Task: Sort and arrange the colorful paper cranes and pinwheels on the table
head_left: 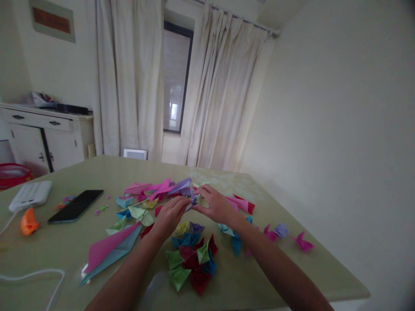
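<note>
Over the middle of the table, my left hand (pixel 172 212) and my right hand (pixel 214 204) meet with fingertips pinched on a small purple folded paper (pixel 194 199). My fingers hide much of it, so its exact shape is unclear. Just behind it lie a purple folded paper (pixel 180 186) and pink folded papers (pixel 160 188). Below my wrists sits a cluster of red, green and blue origami pieces (pixel 194 261). To the left of my left hand is a pale green origami piece (pixel 141 215). Blue origami pieces (pixel 236 242) lie under my right forearm.
A pink and blue paper plane (pixel 112 250) lies at the left front. Farther left are a black phone (pixel 77 206), an orange object (pixel 29 222), a white power strip (pixel 31 195) and a white cable (pixel 39 272). Pink origami (pixel 303 242) sits near the table's right edge.
</note>
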The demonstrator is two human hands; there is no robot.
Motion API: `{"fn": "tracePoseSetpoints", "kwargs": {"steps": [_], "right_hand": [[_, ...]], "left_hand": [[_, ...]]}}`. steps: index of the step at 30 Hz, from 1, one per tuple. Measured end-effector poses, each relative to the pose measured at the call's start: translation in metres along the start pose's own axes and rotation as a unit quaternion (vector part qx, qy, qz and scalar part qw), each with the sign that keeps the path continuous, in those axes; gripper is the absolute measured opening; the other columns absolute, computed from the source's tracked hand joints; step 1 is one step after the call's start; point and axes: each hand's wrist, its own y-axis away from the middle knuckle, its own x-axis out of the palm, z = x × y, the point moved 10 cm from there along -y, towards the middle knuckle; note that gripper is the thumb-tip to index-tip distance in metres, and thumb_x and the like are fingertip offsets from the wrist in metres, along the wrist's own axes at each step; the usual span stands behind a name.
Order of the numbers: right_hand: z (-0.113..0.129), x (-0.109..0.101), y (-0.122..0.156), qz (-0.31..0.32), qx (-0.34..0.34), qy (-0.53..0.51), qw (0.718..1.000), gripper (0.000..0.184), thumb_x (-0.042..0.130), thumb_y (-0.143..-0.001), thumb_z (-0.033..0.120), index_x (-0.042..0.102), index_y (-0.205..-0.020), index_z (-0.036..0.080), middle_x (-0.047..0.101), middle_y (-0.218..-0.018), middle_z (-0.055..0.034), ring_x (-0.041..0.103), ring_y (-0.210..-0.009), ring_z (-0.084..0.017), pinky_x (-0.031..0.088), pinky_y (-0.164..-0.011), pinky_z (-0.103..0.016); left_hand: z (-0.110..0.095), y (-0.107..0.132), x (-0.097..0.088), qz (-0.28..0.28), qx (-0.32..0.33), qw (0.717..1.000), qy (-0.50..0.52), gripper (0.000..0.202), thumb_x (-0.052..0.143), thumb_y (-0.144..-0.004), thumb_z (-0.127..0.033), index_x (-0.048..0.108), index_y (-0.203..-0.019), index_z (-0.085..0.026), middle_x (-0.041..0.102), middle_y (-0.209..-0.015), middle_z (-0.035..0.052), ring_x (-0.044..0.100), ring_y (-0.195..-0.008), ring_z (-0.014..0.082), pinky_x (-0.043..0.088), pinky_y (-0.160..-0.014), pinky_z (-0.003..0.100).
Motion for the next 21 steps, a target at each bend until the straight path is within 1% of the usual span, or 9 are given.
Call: {"fn": "tracePoseSetpoints", "kwargs": {"steps": [2, 4, 6, 9, 11, 13, 16, 18, 21], "right_hand": [[0.014, 0.01, -0.005, 0.011, 0.003, 0.047, 0.999, 0.03, 0.075, -0.099, 0.03, 0.068, -0.126, 0.02, 0.067, -0.132, -0.0118, 0.064, -0.123, -0.025, 0.053, -0.104, -0.037], [0.015, 0.019, -0.008, 0.029, 0.021, 0.079, 0.996, 0.016, 0.07, -0.101, 0.024, 0.07, -0.116, 0.019, 0.07, -0.123, -0.0107, 0.065, -0.118, -0.024, 0.054, -0.101, -0.036], [0.014, 0.023, -0.009, 0.031, 0.024, 0.086, 0.995, 0.008, 0.068, -0.101, 0.021, 0.071, -0.109, 0.019, 0.071, -0.115, -0.0096, 0.066, -0.114, -0.023, 0.054, -0.099, -0.034], [0.008, 0.011, 0.0, -0.017, 0.031, 0.073, 0.997, 0.008, 0.069, -0.1, 0.017, 0.072, -0.106, 0.019, 0.071, -0.116, -0.0087, 0.068, -0.109, -0.022, 0.055, -0.096, -0.033], [-0.001, -0.007, 0.017, -0.078, 0.058, 0.056, 0.994, 0.008, 0.068, -0.099, 0.018, 0.073, -0.104, 0.021, 0.071, -0.114, -0.0078, 0.069, -0.103, -0.021, 0.055, -0.091, -0.031], [-0.012, -0.027, 0.044, -0.136, 0.095, 0.04, 0.985, 0.009, 0.065, -0.101, 0.021, 0.074, -0.102, 0.021, 0.071, -0.107, -0.0071, 0.069, -0.094, -0.02, 0.055, -0.084, -0.03], [-0.026, -0.047, 0.095, -0.191, 0.148, 0.028, 0.97, 0.015, 0.062, -0.102, 0.03, 0.075, -0.101, 0.021, 0.073, -0.094, -0.0059, 0.067, -0.077, -0.019, 0.054, -0.075, -0.03], [-0.032, -0.05, 0.132, -0.207, 0.189, 0.029, 0.959, 0.02, 0.062, -0.102, 0.035, 0.075, -0.101, 0.021, 0.074, -0.087, -0.0047, 0.066, -0.069, -0.019, 0.052, -0.069, -0.029], [-0.035, -0.037, 0.177, -0.189, 0.25, 0.025, 0.949, 0.023, 0.061, -0.101, 0.04, 0.073, -0.095, 0.021, 0.073, -0.078, -0.0028, 0.065, -0.064, -0.019, 0.049, -0.063, -0.028]], "left_hand": [[-0.005, -0.001, -0.004, -0.016, 0.008, 1.0, -0.001, 0.019, 0.054, -0.109, -0.028, 0.071, -0.112, -0.022, 0.079, -0.1, 0.0065, 0.077, -0.093, 0.0196, 0.059, -0.086, 0.028], [-0.006, -0.002, -0.004, -0.02, 0.009, 1.0, 0.003, 0.017, 0.054, -0.11, -0.029, 0.069, -0.112, -0.021, 0.079, -0.097, 0.0058, 0.077, -0.091, 0.0192, 0.059, -0.084, 0.028], [-0.007, -0.003, -0.001, -0.01, 0.006, 1.0, 0.011, 0.018, 0.053, -0.11, -0.029, 0.068, -0.113, -0.021, 0.079, -0.097, 0.0054, 0.077, -0.091, 0.019, 0.058, -0.084, 0.027], [-0.002, -0.007, 0.001, 0.018, -0.023, 0.999, -0.023, 0.02, 0.053, -0.109, -0.029, 0.069, -0.116, -0.021, 0.08, -0.104, 0.0079, 0.076, -0.097, 0.0221, 0.058, -0.088, 0.032], [0.012, -0.009, -0.002, 0.053, -0.088, 0.988, -0.111, 0.021, 0.055, -0.106, -0.028, 0.071, -0.118, -0.019, 0.079, -0.109, 0.0113, 0.074, -0.103, 0.0279, 0.057, -0.093, 0.04], [0.031, -0.005, -0.011, 0.103, -0.175, 0.951, -0.234, 0.024, 0.058, -0.103, -0.025, 0.072, -0.12, -0.017, 0.077, -0.115, 0.0155, 0.07, -0.111, 0.0355, 0.055, -0.096, 0.05], [0.056, 0.013, -0.031, 0.178, -0.271, 0.866, -0.38, 0.029, 0.057, -0.1, -0.023, 0.074, -0.122, -0.013, 0.071, -0.128, 0.0225, 0.062, -0.12, 0.0437, 0.052, -0.096, 0.061], [0.068, 0.027, -0.039, 0.218, -0.306, 0.829, -0.413, 0.032, 0.054, -0.101, -0.024, 0.074, -0.124, -0.013, 0.067, -0.134, 0.0248, 0.058, -0.125, 0.0454, 0.051, -0.095, 0.064], [0.085, 0.046, -0.035, 0.277, -0.348, 0.81, -0.383, 0.04, 0.046, -0.102, -0.018, 0.071, -0.133, -0.013, 0.068, -0.134, 0.0254, 0.058, -0.128, 0.0443, 0.055, -0.091, 0.058]]}}
